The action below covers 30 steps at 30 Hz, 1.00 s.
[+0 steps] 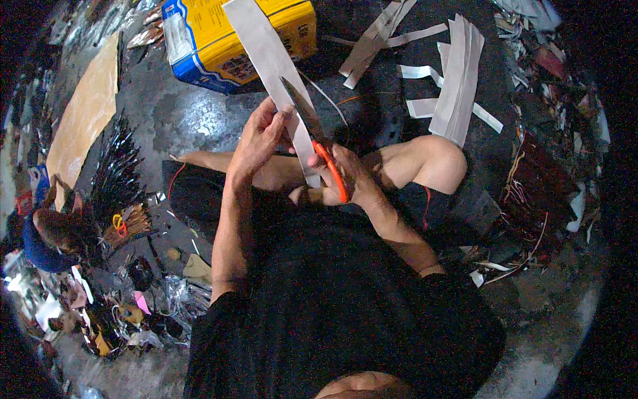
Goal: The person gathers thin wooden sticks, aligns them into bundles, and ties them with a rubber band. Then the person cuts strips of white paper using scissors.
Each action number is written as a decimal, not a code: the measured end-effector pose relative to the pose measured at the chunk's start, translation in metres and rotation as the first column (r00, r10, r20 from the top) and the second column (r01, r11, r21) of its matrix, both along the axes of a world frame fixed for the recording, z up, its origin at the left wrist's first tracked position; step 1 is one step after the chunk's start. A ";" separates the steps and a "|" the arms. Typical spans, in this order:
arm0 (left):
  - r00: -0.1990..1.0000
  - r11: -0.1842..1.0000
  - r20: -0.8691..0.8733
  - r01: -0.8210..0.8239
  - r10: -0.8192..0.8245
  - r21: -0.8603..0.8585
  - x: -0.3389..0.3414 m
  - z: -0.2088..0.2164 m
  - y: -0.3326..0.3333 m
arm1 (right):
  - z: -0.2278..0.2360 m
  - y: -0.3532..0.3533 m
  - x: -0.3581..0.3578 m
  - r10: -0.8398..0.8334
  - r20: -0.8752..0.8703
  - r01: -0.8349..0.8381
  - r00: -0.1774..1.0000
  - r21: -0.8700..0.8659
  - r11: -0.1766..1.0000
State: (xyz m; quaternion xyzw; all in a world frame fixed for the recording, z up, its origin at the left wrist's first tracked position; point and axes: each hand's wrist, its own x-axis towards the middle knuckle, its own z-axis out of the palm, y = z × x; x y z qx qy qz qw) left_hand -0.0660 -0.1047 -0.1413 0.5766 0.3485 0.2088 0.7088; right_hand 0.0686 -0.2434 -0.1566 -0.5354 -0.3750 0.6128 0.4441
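Note:
My left hand (258, 138) pinches a long whitish strip (256, 33) between thumb and fingers, near its middle. The strip slants from over the yellow and blue box down toward my lap. My right hand (349, 174) is closed round the orange handles of a pair of scissors (330, 169). Their dark blades point up and away, lying along the strip's right edge close to my left fingertips. Whether the blades are cutting into it, I cannot tell. The lower end of the strip hangs beside my right hand, above my crossed legs.
The yellow and blue box (282, 33) stands ahead of me. A stack of whitish strips (458, 80) lies ahead right, with loose strips (375, 43) beyond. At left, another person (50, 236) sits by a tan sheet (83, 110). Scraps (133, 319) litter the floor at lower left.

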 end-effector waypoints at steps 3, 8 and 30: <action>0.999 0.994 -0.043 -0.019 0.014 -0.112 0.002 0.012 0.000 | 0.011 0.000 0.002 -0.011 0.243 -0.025 0.970 0.141 0.990; 1.000 0.998 -0.018 0.013 -0.014 -0.054 0.000 0.014 0.024 | -0.041 -0.029 -0.005 -0.174 0.312 0.123 0.934 0.177 0.976; 1.000 0.996 -0.001 0.008 -0.007 0.088 0.007 0.024 0.022 | 0.018 0.011 -0.002 -0.169 0.264 0.058 0.950 0.383 0.922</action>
